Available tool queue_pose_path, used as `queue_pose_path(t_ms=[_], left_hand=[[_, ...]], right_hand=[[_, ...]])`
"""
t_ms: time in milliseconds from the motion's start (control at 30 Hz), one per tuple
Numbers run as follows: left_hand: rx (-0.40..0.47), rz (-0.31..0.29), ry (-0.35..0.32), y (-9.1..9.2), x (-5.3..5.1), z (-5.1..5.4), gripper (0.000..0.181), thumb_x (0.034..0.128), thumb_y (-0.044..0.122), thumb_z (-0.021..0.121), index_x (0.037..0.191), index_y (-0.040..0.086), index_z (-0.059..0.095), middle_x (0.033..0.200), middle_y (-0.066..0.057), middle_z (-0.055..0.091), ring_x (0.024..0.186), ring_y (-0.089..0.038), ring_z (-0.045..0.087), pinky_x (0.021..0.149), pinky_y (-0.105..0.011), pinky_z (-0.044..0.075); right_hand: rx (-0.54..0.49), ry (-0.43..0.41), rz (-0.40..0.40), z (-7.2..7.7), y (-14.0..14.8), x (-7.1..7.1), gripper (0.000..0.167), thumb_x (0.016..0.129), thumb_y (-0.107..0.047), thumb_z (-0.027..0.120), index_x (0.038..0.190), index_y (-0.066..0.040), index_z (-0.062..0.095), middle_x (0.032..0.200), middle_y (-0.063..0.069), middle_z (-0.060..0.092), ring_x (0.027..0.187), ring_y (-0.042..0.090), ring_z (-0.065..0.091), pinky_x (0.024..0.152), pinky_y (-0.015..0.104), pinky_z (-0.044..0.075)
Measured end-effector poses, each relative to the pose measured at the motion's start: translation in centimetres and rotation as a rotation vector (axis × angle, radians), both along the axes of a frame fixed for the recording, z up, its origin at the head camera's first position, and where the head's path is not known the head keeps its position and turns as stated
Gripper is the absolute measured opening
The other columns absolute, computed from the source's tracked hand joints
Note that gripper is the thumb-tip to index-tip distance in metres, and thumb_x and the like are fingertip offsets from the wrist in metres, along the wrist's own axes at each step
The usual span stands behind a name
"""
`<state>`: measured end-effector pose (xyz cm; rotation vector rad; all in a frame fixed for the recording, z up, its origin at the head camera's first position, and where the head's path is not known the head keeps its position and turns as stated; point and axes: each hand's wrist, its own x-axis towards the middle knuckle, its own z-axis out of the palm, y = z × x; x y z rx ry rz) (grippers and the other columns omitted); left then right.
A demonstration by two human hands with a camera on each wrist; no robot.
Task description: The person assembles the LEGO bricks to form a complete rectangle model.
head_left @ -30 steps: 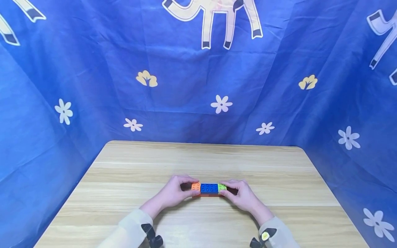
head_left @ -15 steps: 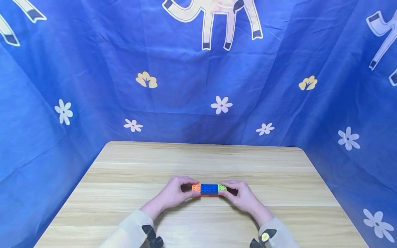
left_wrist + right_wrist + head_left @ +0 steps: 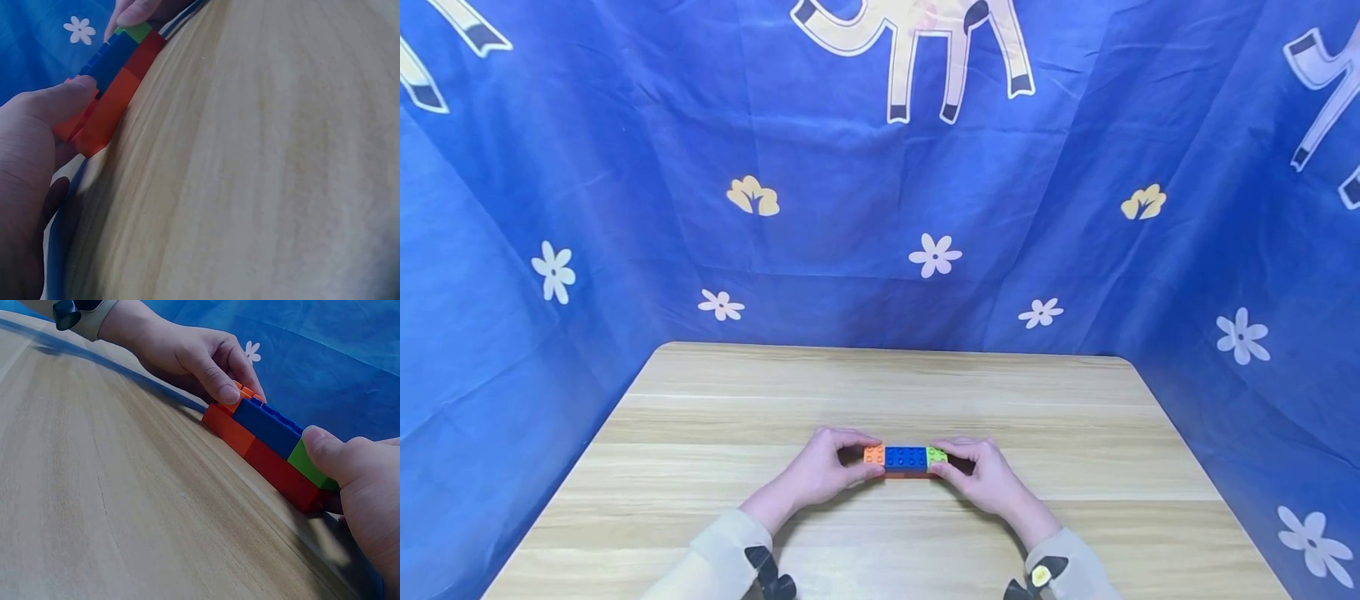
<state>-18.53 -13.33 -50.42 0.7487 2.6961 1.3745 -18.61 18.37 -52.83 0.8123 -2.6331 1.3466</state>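
Note:
Toy building bricks are stacked two layers high on the table. On top, an orange brick (image 3: pixel 874 455), a blue brick (image 3: pixel 906 457) and a light green brick (image 3: pixel 937 455) stand in a row. The layer below, seen in the right wrist view, has a longer orange brick (image 3: pixel 228 430) and a red brick (image 3: pixel 284 475) end to end. My left hand (image 3: pixel 820 471) pinches the top orange brick between thumb and fingers. At the other end my right hand (image 3: pixel 988 477) pinches the light green brick. Parts of both end bricks are hidden by the fingertips.
The wooden table (image 3: pixel 850 383) has rounded far corners. A blue cloth (image 3: pixel 850 208) printed with flowers and animals hangs behind it and at both sides. Each sleeve carries a black strap with a small camera (image 3: pixel 782 586) near the table's front.

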Motion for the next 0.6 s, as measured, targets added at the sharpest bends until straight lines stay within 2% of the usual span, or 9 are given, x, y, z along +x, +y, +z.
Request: queue_pose_path(t_ms=[333, 467, 600], left_hand=[[-0.013, 0.007, -0.021, -0.05, 0.08, 0.01, 0.04, 0.0844, 0.044, 0.09, 0.118, 0.024, 0.082, 0.119, 0.006, 0.077, 0.117, -0.017, 0.068, 0.107, -0.044, 0.051], [-0.018, -0.005, -0.009, 0.01, 0.01, 0.12, 0.041, 0.0851, 0.046, 0.089, 0.118, 0.023, 0.082, 0.119, 0.005, 0.077, 0.117, -0.017, 0.069, 0.108, -0.044, 0.051], [-0.013, -0.017, -0.009, 0.04, -0.01, 0.26, 0.041, 0.0852, 0.045, 0.089, 0.118, 0.021, 0.082, 0.117, 0.006, 0.077, 0.114, -0.016, 0.069, 0.106, -0.044, 0.052]], right_hand=[[-0.006, -0.012, 0.012, 0.05, -0.05, 0.04, 0.041, 0.096, -0.04, 0.08, 0.127, -0.014, 0.079, 0.125, -0.005, 0.075, 0.118, 0.015, 0.068, 0.109, 0.051, 0.048], [-0.018, 0.002, 0.016, 0.14, -0.06, 0.08, 0.04, 0.096, -0.038, 0.081, 0.127, -0.012, 0.079, 0.124, -0.005, 0.076, 0.116, 0.016, 0.069, 0.105, 0.048, 0.052], [-0.019, -0.002, 0.015, 0.09, -0.07, 0.11, 0.04, 0.096, -0.038, 0.081, 0.128, -0.013, 0.079, 0.124, -0.006, 0.075, 0.116, 0.014, 0.069, 0.107, 0.048, 0.05]])
